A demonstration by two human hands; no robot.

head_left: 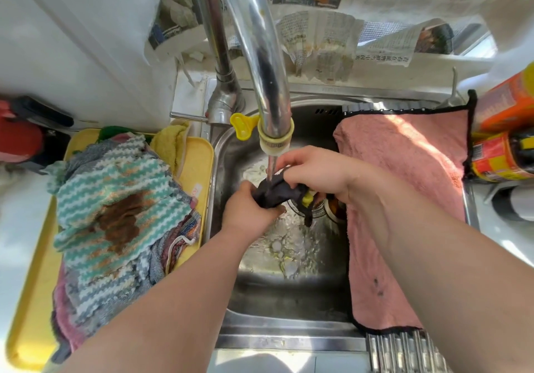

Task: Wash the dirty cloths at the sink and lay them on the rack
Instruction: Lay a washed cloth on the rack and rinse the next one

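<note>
Water runs from the steel tap (pixel 260 63) onto a small dark cloth (pixel 277 192) with a yellow edge, held over the steel sink (pixel 289 294). My left hand (pixel 248 212) grips its left end and my right hand (pixel 313 170) pinches its right end. A pink cloth (pixel 404 199) with black trim lies spread over the roll-up rack (pixel 404 349) across the right half of the sink. On the left, a yellow tray (pixel 199 164) holds a pile of dirty cloths, topped by a green-and-white striped one (pixel 115 199) with a brown stain.
Orange spray cans (pixel 505 135) stand at the right edge of the sink. A red and black appliance (pixel 20 135) sits at the far left. Newspaper (pixel 318 46) lines the wall behind the tap. Foam lies on the sink floor near the drain strainer (pixel 323 208).
</note>
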